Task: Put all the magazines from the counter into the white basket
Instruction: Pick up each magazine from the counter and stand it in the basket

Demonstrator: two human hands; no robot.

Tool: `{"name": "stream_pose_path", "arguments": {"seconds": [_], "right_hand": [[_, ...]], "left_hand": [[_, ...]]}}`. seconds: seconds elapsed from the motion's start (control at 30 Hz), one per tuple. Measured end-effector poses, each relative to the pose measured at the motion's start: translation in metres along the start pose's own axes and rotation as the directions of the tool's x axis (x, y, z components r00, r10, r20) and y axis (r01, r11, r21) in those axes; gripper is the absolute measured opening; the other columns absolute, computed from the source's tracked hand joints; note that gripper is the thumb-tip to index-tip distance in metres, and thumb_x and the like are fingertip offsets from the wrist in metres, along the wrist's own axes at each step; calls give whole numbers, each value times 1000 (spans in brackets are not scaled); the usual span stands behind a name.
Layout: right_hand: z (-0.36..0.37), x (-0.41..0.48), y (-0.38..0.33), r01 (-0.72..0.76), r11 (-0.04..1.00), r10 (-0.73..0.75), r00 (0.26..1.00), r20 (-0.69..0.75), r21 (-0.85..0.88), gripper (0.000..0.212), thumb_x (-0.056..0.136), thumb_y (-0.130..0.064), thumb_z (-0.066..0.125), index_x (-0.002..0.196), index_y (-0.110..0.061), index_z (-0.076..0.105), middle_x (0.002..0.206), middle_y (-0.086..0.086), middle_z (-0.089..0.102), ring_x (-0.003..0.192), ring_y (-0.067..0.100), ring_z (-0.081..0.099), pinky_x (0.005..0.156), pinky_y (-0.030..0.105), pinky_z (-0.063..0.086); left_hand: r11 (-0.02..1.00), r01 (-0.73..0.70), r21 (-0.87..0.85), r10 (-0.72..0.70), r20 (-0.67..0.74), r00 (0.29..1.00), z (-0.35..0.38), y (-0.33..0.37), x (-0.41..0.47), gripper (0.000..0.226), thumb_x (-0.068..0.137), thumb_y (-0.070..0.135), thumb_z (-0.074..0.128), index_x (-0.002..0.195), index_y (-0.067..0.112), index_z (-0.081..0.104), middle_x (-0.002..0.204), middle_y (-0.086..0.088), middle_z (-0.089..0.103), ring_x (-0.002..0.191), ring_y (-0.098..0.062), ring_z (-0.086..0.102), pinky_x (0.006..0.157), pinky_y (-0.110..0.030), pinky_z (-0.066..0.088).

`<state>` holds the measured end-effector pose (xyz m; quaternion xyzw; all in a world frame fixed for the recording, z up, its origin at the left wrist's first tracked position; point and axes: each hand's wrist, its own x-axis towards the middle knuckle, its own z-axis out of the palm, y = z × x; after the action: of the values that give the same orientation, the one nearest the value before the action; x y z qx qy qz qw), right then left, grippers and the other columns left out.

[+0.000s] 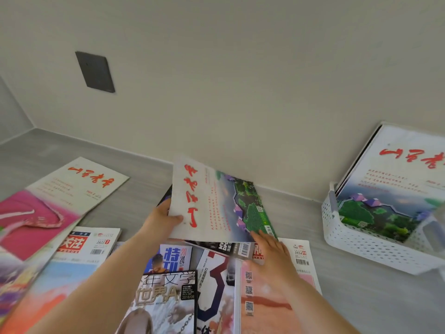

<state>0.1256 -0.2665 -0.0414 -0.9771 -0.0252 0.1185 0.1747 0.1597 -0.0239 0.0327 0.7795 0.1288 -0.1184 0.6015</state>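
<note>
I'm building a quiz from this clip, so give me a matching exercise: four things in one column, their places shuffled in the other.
1. white basket
2. landscape magazine
3. pink magazine
4. dark wall plate

A. on the wall
B. left end of the counter
C. in the left hand
D. right end of the counter

Pairs: 1-D, 2-C, 3-B, 4-A

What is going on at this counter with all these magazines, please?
A person is clearing magazines off a grey counter. The left hand grips a landscape-cover magazine by its edge, tilting it up from the pile, while the right hand, fingers straight, touches its near corner. The white basket at the right already holds a similar magazine. Many other magazines lie spread on the counter, so most of the job remains.
</note>
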Motion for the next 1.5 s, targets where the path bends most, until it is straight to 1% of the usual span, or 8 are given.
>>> {"name": "stream_pose_path", "arguments": {"seconds": [0.27, 0.4, 0.57, 0.67, 0.8, 0.9, 1.03, 1.5], "right_hand": [[-90, -34, -14, 172, 854, 158, 813, -560, 491, 83, 72, -20, 72, 138, -20, 22, 147, 3, 27, 134, 17, 25, 109, 30, 21], [-155, -57, -3, 200, 686, 225, 856, -465, 699, 85, 72, -5, 70, 139, -21, 20, 135, -1, 39, 121, 12, 38, 100, 29, 34], [-196, -96, 29, 78, 782, 155, 936, -315, 618, 28, 79, -10, 63, 106, -16, 61, 89, -10, 66, 75, 2, 55, 74, 19, 42], [-201, -111, 48, 128, 764, 207, 880, -428, 632, 14, 81, -9, 61, 94, -13, 66, 59, -15, 61, 56, 0, 50, 53, 12, 41], [-211, -124, 76, 199, 650, 358, 771, -526, 734, 29, 82, -10, 59, 111, -8, 60, 98, -3, 61, 85, 16, 58, 78, 23, 47], [-225, -126, 97, 247, 624, 434, 679, -592, 741, 28, 83, -12, 59, 110, -8, 60, 88, -5, 61, 73, 10, 55, 60, 11, 46], [-246, -122, 129, 321, 580, 515, 568, -642, 749, 28, 82, -11, 59, 110, -9, 60, 97, -1, 60, 88, 18, 57, 80, 29, 43], [-229, -58, 234, 193, 426, 624, 644, -441, 884, 32, 83, -10, 58, 115, -6, 57, 95, 0, 57, 84, 18, 51, 67, 28, 39]], "left_hand": [[818, -510, 267, 459, 231, 858, -9, 85, -55, 28, 89, 2, 46, 98, 28, 52, 85, 10, 62, 78, -10, 61, 70, -27, 51], [670, -653, 354, 597, 266, 757, 4, 117, -86, 25, 89, 5, 47, 92, 29, 52, 88, 5, 61, 78, -14, 60, 71, -26, 50], [575, -737, 355, 710, 232, 665, 31, 143, -102, 22, 83, 1, 54, 83, 21, 64, 72, 11, 59, 67, -5, 55, 62, -6, 41], [686, -707, 170, 698, 118, 706, 47, 158, -101, 31, 78, 4, 63, 66, 32, 57, 68, 13, 60, 53, 3, 59, 47, -1, 44], [821, -552, -147, 565, 66, 823, 94, 162, -94, 15, 79, 3, 62, 90, 12, 62, 79, 2, 66, 61, -6, 67, 50, -14, 55], [816, -577, 4, 576, 65, 815, 153, 166, -92, 27, 82, 2, 57, 109, 2, 56, 94, -7, 64, 81, -22, 60, 64, -29, 55], [770, -626, 121, 625, 49, 779, 215, 186, -80, 29, 84, 4, 51, 114, 4, 50, 110, -16, 64, 97, -34, 60, 83, -39, 49], [800, -562, 210, 568, 36, 822, 315, 183, -1, 24, 87, 3, 45, 108, 4, 56, 108, -17, 65, 79, -22, 52, 58, -22, 39]]}}
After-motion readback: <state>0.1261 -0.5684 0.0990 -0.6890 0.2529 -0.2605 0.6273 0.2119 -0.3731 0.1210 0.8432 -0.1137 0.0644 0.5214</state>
